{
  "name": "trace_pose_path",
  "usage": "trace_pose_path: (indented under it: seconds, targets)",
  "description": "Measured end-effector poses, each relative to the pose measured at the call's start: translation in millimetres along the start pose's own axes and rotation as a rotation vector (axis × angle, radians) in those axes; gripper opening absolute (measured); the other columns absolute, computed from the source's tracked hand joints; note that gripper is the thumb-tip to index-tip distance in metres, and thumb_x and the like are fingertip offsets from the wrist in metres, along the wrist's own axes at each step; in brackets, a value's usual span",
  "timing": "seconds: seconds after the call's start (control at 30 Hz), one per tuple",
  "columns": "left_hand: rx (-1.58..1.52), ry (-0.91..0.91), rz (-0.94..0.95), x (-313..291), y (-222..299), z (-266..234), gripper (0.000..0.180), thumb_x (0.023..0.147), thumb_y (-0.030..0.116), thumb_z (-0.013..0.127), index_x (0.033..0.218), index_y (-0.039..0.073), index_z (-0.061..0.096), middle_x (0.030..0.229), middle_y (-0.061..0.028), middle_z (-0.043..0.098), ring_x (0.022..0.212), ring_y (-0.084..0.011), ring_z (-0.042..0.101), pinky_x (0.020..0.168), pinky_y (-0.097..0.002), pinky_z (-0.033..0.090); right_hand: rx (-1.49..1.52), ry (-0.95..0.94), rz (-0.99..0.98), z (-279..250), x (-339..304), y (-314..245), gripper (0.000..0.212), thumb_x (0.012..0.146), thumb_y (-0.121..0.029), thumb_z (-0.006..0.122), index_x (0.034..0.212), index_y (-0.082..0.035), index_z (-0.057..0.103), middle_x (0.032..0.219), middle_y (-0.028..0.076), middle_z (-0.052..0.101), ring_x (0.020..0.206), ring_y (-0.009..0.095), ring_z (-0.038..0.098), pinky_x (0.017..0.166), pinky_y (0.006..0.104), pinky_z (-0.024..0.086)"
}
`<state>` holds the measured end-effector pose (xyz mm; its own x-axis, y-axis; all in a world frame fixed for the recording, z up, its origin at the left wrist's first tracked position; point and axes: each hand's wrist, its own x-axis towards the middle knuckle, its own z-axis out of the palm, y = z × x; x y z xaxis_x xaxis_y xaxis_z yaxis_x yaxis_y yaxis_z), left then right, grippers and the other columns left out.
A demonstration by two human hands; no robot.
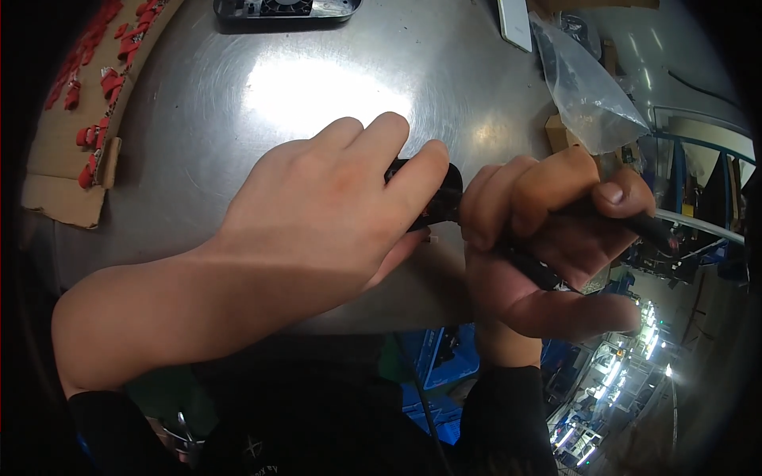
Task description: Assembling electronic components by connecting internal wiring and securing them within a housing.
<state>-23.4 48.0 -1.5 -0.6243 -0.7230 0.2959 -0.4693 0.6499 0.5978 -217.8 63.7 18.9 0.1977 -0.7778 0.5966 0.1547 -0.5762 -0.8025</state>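
Between the left hand's (317,190) curled fingers and thumb, a black rounded part (450,188) sat clamped, its exposed end turned toward the right hand (548,186); the grip covered too much to tell its long axis. And over on the right, fingers closed around a dark rod (652,230), its tip jutting out past them, long axis running rightward and slightly down! Below those fingers, a narrow dark piece (533,267) slanted down to the right across the palm, whether joined to the rod you couldn't tell. Beyond the right fingers lay a clear plastic bag (591,99); far left of the left fingers, red parts (111,83) on cardboard (59,186).
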Motion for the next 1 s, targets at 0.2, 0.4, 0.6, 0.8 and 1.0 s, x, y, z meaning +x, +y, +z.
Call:
trace_pose_path:
  seconds: [0.2, 0.4, 0.6, 0.8, 1.0]
  targets:
    - [-0.058, -0.167, -0.063, 5, 1, -13, 0.068, 0.082, 0.03, 0.081, 0.143, 0.011, 0.057, 0.096, -0.0115, 0.063, 0.082, -0.0319, 0.067, 0.069, -0.0445, 0.054, -0.071, 0.04, 0.041, 0, -3, -6, 0.075, 0.095, -0.081, 0.048, 0.13, -0.015, 0.043, 0.075, 0.006, 0.046, 0.048, 0.017, 0.045, 0.048, 0.0314, 0.042]
    - [-0.009, -0.314, -0.113, 13, 3, -15, 0.068, 0.088, 0.035, 0.075, 0.148, 0.013, 0.053, 0.076, -0.0144, 0.066, 0.07, -0.0363, 0.068, 0.066, -0.0479, 0.053, -0.074, 0.04, 0.066, 1, -5, -3, 0.072, 0.096, -0.081, 0.046, 0.127, -0.016, 0.043, 0.076, 0.007, 0.047, 0.047, 0.016, 0.042, 0.047, 0.0307, 0.041]
    - [-0.043, -0.331, -0.282, 12, 16, -16, 0.069, 0.092, 0.034, 0.072, 0.153, 0.008, 0.049, 0.078, -0.019, 0.068, 0.072, -0.04, 0.068, 0.068, -0.05, 0.053, -0.037, 0.132, 0.04, 3, -3, 7, 0.065, 0.1, -0.078, 0.041, 0.122, -0.016, 0.044, 0.077, 0.008, 0.048, 0.05, 0.017, 0.045, 0.048, 0.0316, 0.042]
    - [-0.054, -0.316, -0.294, 12, 16, -13, 0.07, 0.092, 0.034, 0.071, 0.152, 0.005, 0.048, 0.078, -0.0198, 0.068, 0.073, -0.0404, 0.068, 0.069, -0.0492, 0.053, -0.126, 0.148, 0.018, 8, -5, 6, 0.062, 0.102, -0.074, 0.041, 0.122, -0.016, 0.043, 0.077, 0.008, 0.049, 0.049, 0.016, 0.045, 0.049, 0.0315, 0.042]
    - [-0.065, -0.358, -0.145, 11, 2, -18, 0.07, 0.09, 0.035, 0.073, 0.151, 0.01, 0.051, 0.081, -0.0159, 0.069, 0.074, -0.0383, 0.069, 0.069, -0.0476, 0.054, 0.087, 0.048, 0.04, -3, -2, 3, 0.067, 0.1, -0.074, 0.049, 0.131, -0.015, 0.043, 0.085, 0.006, 0.047, 0.057, 0.016, 0.048, 0.049, 0.0321, 0.043]
